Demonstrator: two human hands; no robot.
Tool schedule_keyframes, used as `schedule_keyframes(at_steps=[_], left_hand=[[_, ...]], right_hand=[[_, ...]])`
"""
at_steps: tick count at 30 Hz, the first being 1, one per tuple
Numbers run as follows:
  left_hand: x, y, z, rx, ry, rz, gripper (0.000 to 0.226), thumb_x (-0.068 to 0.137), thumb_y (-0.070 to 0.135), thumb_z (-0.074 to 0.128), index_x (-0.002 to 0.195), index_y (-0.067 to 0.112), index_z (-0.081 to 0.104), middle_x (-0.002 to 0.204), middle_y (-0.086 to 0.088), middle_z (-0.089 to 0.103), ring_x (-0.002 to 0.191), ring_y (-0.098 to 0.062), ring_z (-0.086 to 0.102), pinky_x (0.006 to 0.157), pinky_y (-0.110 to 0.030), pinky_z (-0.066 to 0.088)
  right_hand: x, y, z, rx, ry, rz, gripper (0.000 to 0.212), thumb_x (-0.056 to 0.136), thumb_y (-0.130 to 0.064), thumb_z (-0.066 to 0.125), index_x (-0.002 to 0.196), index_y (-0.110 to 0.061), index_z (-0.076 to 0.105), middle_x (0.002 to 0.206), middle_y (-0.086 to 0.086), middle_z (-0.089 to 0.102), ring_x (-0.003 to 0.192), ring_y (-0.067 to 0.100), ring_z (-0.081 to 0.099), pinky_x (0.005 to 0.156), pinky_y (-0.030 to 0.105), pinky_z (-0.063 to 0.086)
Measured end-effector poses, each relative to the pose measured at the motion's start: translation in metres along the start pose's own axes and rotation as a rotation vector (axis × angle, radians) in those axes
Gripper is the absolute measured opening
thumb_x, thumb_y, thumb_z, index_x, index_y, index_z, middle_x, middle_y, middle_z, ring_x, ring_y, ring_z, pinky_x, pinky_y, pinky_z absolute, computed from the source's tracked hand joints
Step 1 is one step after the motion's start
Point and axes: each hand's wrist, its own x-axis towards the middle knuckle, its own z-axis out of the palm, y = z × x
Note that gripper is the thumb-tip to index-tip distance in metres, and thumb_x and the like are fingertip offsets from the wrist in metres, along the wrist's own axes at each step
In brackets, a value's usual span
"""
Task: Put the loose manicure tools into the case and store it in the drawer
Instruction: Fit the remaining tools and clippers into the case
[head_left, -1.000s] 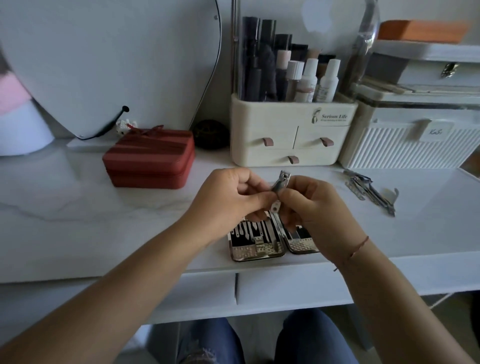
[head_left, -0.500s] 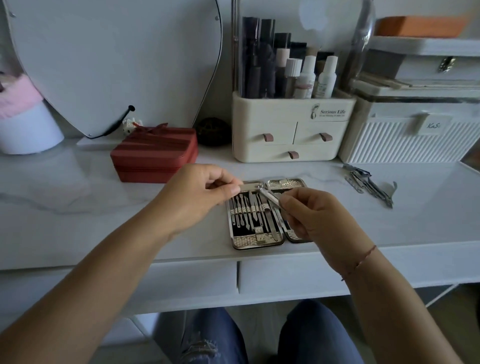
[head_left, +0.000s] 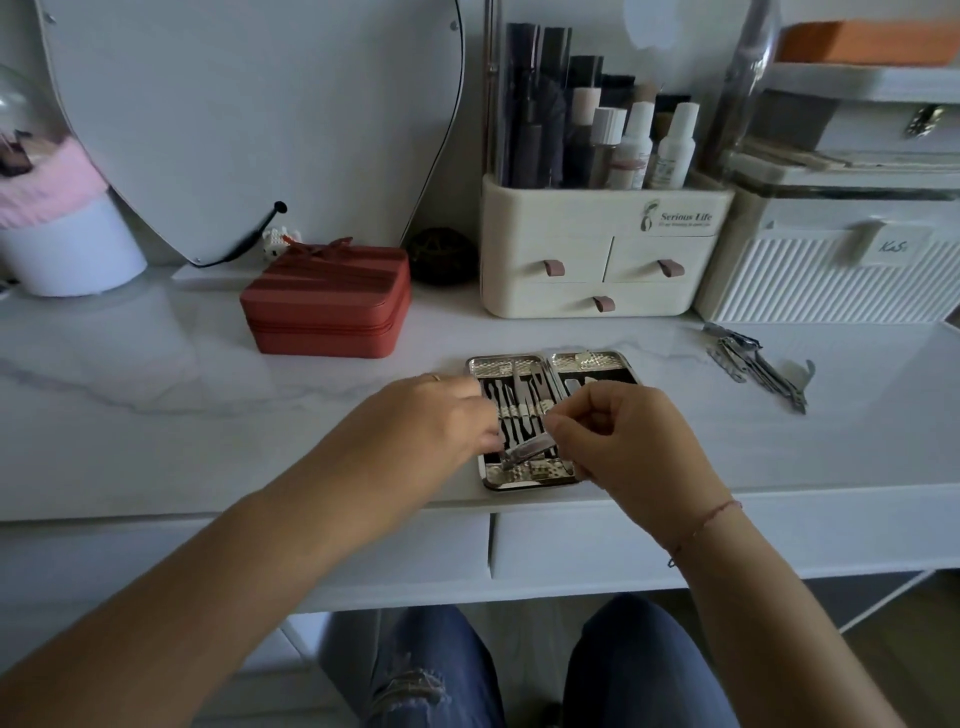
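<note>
Sitting shut under the bench's (head_left: 260, 441) near edge, the drawer (head_left: 571, 545) is untouched, so storing is a long way off. Just above it both hands are down over the open case (head_left: 524, 480), which lies flat at the bench's near edge.

A second ago the two hands held the clipper (head_left: 530, 449) up in the air above the case. Now the right hand (head_left: 634, 447) pinches its far end between thumb and fingers (head_left: 566, 426) and has brought it low, slanting into the near end of the case's left half. The left hand (head_left: 431, 421) has come in at the case's left edge. Its curled fingers (head_left: 485, 441) reach the clipper's tip, but I cannot tell whether they grip it or only guide it.

So this tool looks about to be seated, though it is not yet let go. Other tools already sit in a row in that half.

Further right, well apart from the case, the loose tools (head_left: 753, 364) lie in a heap on the bench, so more trips remain before closing. A red box (head_left: 327, 306) sits beyond, to the left.
</note>
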Motion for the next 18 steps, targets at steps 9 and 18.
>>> schedule_keyframes(at_steps=[9,18], left_hand=[[0.015,-0.014,-0.002,-0.785,0.217,-0.683,0.008,0.079,0.025,0.071,0.074,0.019,0.07,0.061,-0.002,0.066,0.054,-0.006,0.057,0.057,-0.018,0.049],[0.005,0.005,0.01,-1.243,0.427,-0.928,0.009,0.081,0.012,0.067,0.078,0.004,0.067,0.057,-0.003,0.067,0.057,-0.014,0.066,0.056,-0.019,0.054]], right_hand=[[-0.009,-0.005,0.011,0.412,0.074,0.007,0.003,0.082,0.003,0.063,0.084,0.005,0.065,0.059,0.008,0.066,0.046,0.013,0.059,0.047,0.021,0.051],[-0.009,0.001,0.013,0.622,0.132,0.145,0.003,0.083,0.004,0.06,0.081,0.005,0.062,0.055,0.008,0.064,0.047,0.014,0.06,0.047,0.023,0.052]])
